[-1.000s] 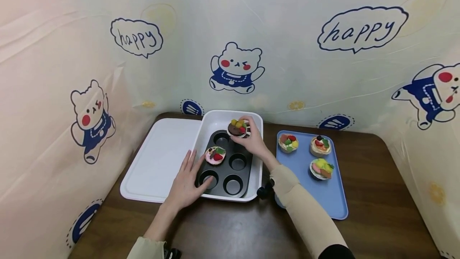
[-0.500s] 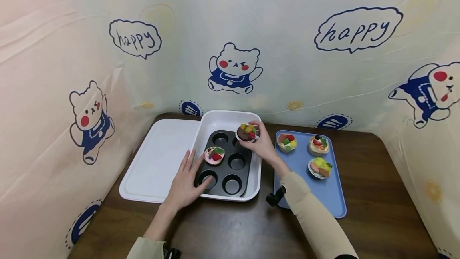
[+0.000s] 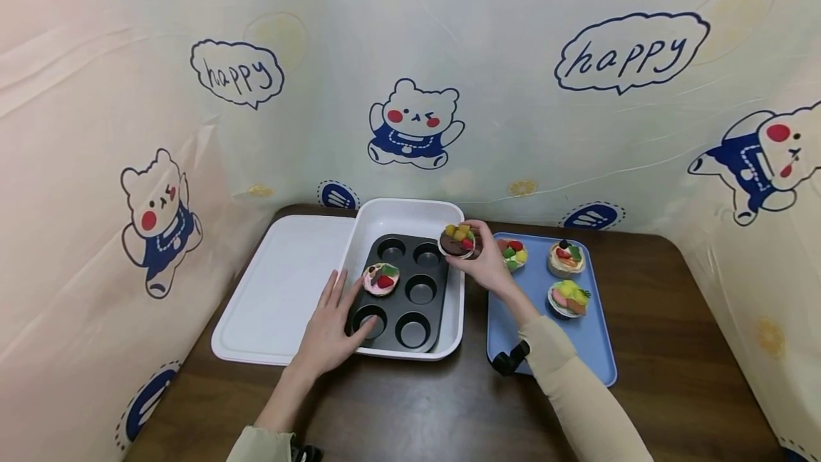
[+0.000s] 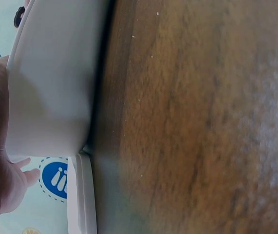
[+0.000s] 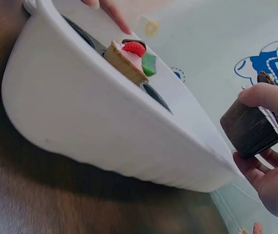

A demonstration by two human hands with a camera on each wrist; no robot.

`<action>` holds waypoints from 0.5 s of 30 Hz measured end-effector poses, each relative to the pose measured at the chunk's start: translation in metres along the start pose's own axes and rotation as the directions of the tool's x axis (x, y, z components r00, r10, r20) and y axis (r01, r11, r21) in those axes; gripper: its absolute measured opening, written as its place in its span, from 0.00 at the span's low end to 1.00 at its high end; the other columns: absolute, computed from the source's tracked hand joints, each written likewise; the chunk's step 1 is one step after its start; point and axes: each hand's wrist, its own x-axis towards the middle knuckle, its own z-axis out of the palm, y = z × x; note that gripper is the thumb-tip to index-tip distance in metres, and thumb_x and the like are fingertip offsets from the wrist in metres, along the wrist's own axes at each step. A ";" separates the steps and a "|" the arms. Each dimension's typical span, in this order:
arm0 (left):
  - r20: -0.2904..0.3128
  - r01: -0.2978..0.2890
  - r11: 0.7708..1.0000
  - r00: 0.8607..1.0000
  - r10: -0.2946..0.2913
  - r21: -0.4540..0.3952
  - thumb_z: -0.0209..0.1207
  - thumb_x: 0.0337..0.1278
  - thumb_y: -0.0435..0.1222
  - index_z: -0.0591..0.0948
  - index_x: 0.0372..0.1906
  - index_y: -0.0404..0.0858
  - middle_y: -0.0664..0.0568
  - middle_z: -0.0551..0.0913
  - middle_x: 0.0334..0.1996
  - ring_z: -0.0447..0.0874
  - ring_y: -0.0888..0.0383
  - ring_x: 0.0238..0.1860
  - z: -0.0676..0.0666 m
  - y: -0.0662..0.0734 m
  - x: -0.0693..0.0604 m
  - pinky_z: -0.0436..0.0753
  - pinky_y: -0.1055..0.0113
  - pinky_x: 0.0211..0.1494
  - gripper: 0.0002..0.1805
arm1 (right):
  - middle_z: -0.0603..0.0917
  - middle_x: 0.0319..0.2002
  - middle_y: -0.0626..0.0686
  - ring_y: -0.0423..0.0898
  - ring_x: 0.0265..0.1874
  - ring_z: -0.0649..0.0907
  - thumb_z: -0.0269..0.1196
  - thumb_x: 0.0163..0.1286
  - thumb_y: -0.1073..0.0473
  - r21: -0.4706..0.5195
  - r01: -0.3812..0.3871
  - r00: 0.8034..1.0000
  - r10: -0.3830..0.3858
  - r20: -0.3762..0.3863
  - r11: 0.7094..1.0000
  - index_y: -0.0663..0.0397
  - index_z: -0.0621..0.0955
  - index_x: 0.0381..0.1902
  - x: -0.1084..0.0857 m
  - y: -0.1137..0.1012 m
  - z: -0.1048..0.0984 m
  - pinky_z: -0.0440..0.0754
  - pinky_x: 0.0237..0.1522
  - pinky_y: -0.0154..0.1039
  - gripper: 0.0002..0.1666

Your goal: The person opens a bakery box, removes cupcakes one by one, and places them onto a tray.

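Note:
My right hand [image 3: 486,257] pinches a chocolate cupcake [image 3: 457,241] topped with yellow and red pieces, holding it above the right rim of the white bin. In the right wrist view the cupcake's dark wrapper [image 5: 250,127] sits between thumb and fingers, apart from the bin. With fingers spread, my left hand [image 3: 328,326] rests over the left rim of the white bin [image 3: 410,211]. Inside lies a dark muffin pan [image 3: 400,296]. A pink cream cupcake [image 3: 381,279] with a strawberry and a green piece stands in its middle left cup, close to my left fingertips.
Right of the bin, a blue tray [image 3: 545,351] carries several cupcakes: a fruit-topped one [image 3: 514,255] partly behind my right hand, a cream one [image 3: 566,259] and a yellow-topped one [image 3: 568,298]. A white lid-like tray [image 3: 276,284] lies at the left. A printed curtain surrounds the brown table [image 3: 410,412].
My right hand has carried the chocolate cupcake rightward, from over the muffin pan to the bin's right rim. The left hand stays in place. The head view has shifted slightly.

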 end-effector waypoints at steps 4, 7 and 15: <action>0.004 0.004 1.000 1.000 -0.004 -0.002 0.65 0.67 0.60 0.65 0.87 0.50 0.41 0.51 0.91 0.43 0.37 0.92 0.000 0.000 0.000 0.69 0.24 0.80 0.48 | 0.74 0.71 0.67 0.64 0.68 0.81 0.75 0.68 0.69 -0.008 -0.009 1.000 0.009 -0.013 1.000 0.59 0.66 0.78 -0.006 0.006 -0.008 0.85 0.67 0.51 0.46; 0.006 0.006 1.000 1.000 -0.006 -0.002 0.65 0.67 0.60 0.65 0.87 0.50 0.41 0.51 0.91 0.43 0.37 0.92 0.000 0.001 0.001 0.68 0.24 0.80 0.48 | 0.74 0.70 0.67 0.63 0.68 0.80 0.76 0.67 0.69 -0.001 -0.020 0.999 0.020 -0.026 1.000 0.59 0.66 0.77 -0.010 0.010 -0.013 0.83 0.68 0.52 0.46; -0.002 0.001 1.000 1.000 -0.001 0.004 0.65 0.67 0.60 0.66 0.87 0.49 0.40 0.52 0.91 0.44 0.36 0.92 0.001 0.000 0.001 0.68 0.25 0.81 0.48 | 0.71 0.71 0.67 0.62 0.70 0.75 0.75 0.69 0.69 0.014 -0.063 0.997 0.063 -0.052 0.998 0.61 0.64 0.78 -0.026 0.017 -0.030 0.77 0.75 0.59 0.46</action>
